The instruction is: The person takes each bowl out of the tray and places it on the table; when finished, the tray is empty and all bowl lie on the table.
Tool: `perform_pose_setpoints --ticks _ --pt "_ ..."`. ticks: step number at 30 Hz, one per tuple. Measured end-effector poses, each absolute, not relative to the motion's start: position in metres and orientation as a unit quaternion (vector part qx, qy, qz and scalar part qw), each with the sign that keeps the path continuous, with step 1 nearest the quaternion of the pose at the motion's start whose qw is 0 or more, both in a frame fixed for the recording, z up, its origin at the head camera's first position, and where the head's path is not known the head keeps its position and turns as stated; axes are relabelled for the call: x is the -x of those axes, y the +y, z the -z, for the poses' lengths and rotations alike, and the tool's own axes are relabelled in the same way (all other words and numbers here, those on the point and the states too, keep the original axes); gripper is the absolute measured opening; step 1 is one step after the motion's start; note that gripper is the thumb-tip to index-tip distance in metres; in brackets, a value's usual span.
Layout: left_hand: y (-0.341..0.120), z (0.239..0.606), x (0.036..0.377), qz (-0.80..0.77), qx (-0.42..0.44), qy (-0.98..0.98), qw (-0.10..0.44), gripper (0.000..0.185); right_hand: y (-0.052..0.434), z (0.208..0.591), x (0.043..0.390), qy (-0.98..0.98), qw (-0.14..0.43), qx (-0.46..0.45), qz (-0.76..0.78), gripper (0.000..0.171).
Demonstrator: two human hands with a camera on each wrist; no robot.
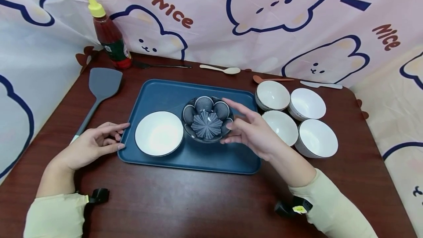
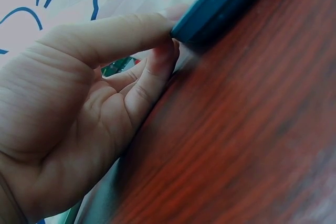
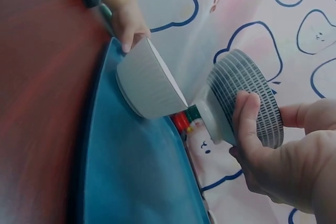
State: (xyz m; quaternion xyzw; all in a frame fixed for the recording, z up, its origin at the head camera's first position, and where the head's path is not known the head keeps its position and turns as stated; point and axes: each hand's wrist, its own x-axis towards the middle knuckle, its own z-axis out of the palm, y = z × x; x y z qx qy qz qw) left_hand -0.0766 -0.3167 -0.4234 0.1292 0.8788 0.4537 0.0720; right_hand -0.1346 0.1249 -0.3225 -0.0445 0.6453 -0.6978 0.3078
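The flower-shaped dish [image 1: 207, 119] sits on the blue tray [image 1: 165, 91], beside the white bowl [image 1: 159, 133]. The right hand [image 1: 252, 129] grasps its rim with curled fingers; placement appears under way. The left hand [image 1: 96, 143], fingers relaxed, steadies the tray edge. Next move likely calls for releasing the dish cleanly.

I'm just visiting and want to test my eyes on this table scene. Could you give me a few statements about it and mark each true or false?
1. The right hand holds the dark patterned bowl. True.
2. The white bowl on the blue tray is stacked inside the patterned bowl. False: it sits beside it.
3. The left hand touches the tray's edge. True.
4. Two white bowls stand right of the tray. False: four white bowls are there.
5. The sauce bottle lies flat on the tray. False: it stands upright on the table.
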Motion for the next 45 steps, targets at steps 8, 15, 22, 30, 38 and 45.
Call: perform_pose_setpoints --ticks 8,15,22,30,38,45 --pt "-0.317 0.421 0.077 -0.458 -0.121 0.878 0.072 0.056 0.158 0.324 0.119 0.655 0.333 0.081 0.674 0.064" --pt "-0.318 0.423 0.076 -0.455 -0.125 0.878 0.075 0.055 0.188 0.329 0.109 0.650 0.344 0.118 0.667 0.068" --pt "-0.320 0.425 0.073 -0.454 -0.130 0.879 0.069 0.056 0.221 0.334 0.098 0.653 0.357 0.150 0.651 0.066" --pt "-0.317 0.425 0.072 -0.468 -0.123 0.873 0.063 0.055 0.263 0.343 0.095 0.636 0.368 0.191 0.650 0.067" --pt "-0.318 0.426 0.073 -0.463 -0.127 0.875 0.068 0.055 0.297 0.353 0.087 0.653 0.366 0.211 0.629 0.064" --pt "-0.317 0.426 0.075 -0.469 -0.147 0.869 0.064 0.057 0.316 0.355 0.081 0.686 0.368 0.198 0.596 0.065"
